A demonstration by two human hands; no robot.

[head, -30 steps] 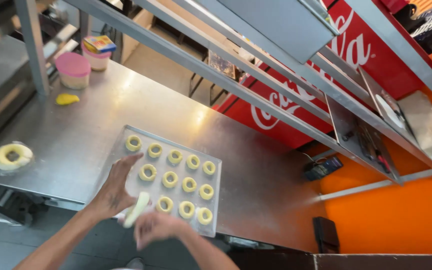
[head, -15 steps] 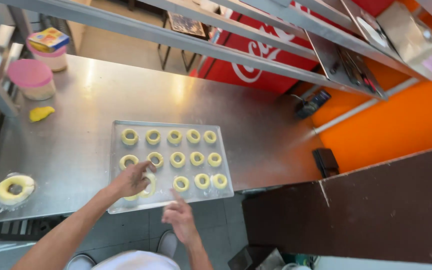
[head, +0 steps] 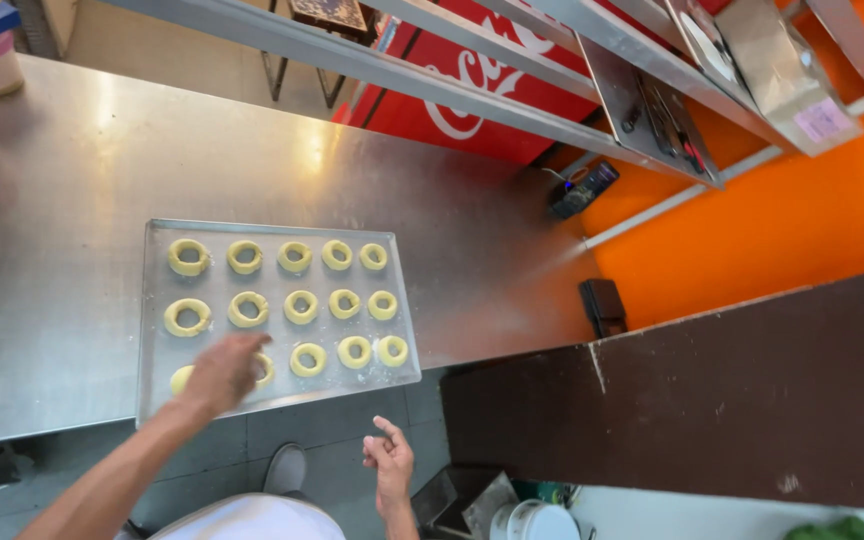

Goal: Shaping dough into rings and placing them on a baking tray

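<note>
a steel desk [head: 52, 300] carries a tray [head: 152, 300] of dough rings in three rows. the left hand [head: 222, 370] reaches palm-down over the tray's near-left corner, fingers curled loosely on a ring [head: 184, 378] there. the right hand [head: 389, 465] hangs off the desk's edge, fingers half open, holding nothing.

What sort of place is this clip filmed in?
Most likely a small commercial bakery or doughnut kitchen. A metal baking tray of raw dough rings sits on a long stainless steel worktable, the left hand over the front row, with a red drinks cooler behind.
</note>
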